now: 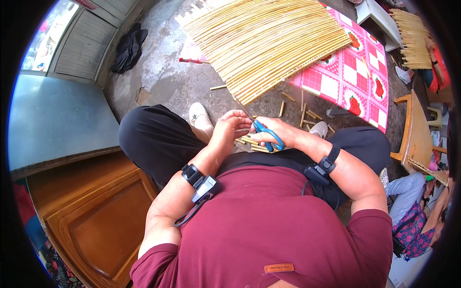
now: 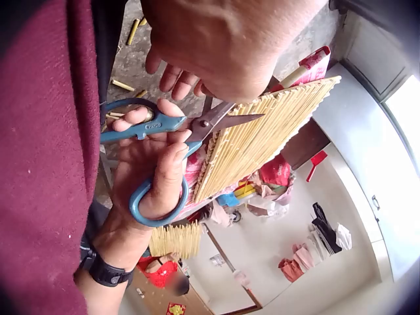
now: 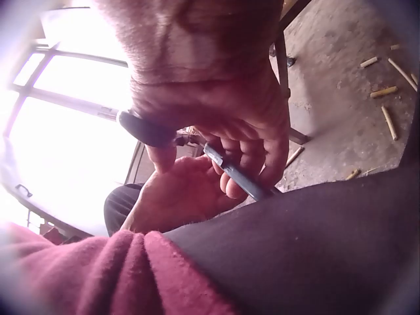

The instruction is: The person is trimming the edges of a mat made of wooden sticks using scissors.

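Observation:
My right hand [image 1: 283,130] grips a pair of scissors [image 1: 267,132] with blue handles, thumb in one loop and fingers at the other. In the left wrist view the scissors' blades [image 2: 226,122] stand apart and point at the near edge of a mat of thin yellow sticks [image 2: 262,141]. Close by the blades is my left hand [image 1: 228,127], its fingers loosely bent. From the right wrist view its palm [image 3: 180,193] shows beyond the scissors, with nothing seen in it. The stick mat [image 1: 269,43] lies ahead of both hands, rows of thread running across it.
A table with a pink checked cloth [image 1: 355,81] bears the mat. Cut stick pieces [image 1: 282,108] lie scattered on the concrete floor [image 1: 163,91]. At the left stands a wooden cabinet [image 1: 101,225]. A wooden chair [image 1: 415,129] and other people are at the right.

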`<state>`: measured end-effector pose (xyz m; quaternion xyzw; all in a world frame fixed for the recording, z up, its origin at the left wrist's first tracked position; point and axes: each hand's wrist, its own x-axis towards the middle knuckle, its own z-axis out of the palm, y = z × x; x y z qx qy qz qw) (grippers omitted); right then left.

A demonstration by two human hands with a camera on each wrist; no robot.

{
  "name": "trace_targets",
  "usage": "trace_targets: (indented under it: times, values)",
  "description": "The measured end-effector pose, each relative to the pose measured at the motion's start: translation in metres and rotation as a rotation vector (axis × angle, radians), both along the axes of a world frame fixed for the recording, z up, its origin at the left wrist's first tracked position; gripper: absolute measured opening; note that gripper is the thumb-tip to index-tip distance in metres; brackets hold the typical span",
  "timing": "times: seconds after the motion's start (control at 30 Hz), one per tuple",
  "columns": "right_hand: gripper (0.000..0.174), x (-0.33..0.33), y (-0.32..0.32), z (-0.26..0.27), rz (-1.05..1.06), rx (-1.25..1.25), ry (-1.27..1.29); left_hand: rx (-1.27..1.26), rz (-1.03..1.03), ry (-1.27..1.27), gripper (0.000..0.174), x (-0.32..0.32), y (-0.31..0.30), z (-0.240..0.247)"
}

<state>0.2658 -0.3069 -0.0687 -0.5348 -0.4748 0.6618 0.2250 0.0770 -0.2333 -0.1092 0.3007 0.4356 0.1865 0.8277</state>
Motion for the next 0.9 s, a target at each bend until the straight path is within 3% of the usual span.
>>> trace_targets:
  times: [0.4,0.9]
  values:
    - [0.032,-0.009,0.010,-0.010,-0.094,-0.009,0.078,0.037,-0.083,-0.206,0.045,-0.001,-0.001,-0.001]
    - [0.034,-0.005,0.018,-0.008,-0.032,-0.012,0.071,0.113,-0.064,-0.135,0.036,0.008,-0.002,0.006]
